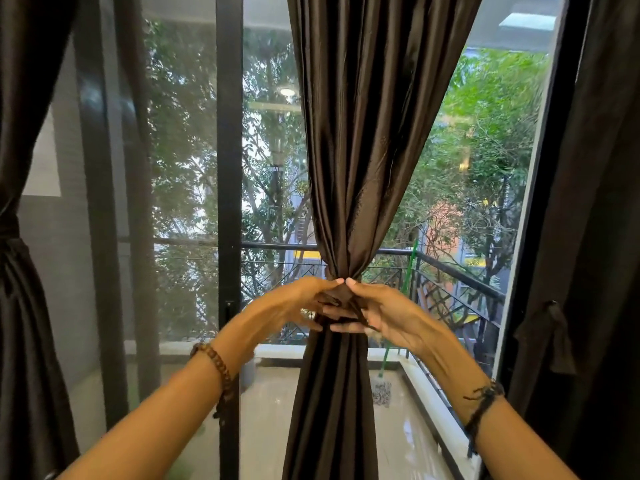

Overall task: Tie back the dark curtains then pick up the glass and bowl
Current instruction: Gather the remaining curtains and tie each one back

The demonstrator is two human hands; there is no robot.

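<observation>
Dark curtain at centre frame is bunched by both hands: left hand and right hand each pinch the tie. Pulling both ends evenly should snug the knot; glass and bowl aren't visible.

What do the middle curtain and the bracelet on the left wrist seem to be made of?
Middle curtain: probably a satin-like woven fabric, dark brown; its folds show a soft sheen. Both hands, left hand and right hand, gather it at the waist.
Bracelet: apparently brown wooden beads, matte and rounded; the exact material cannot be confirmed.
</observation>
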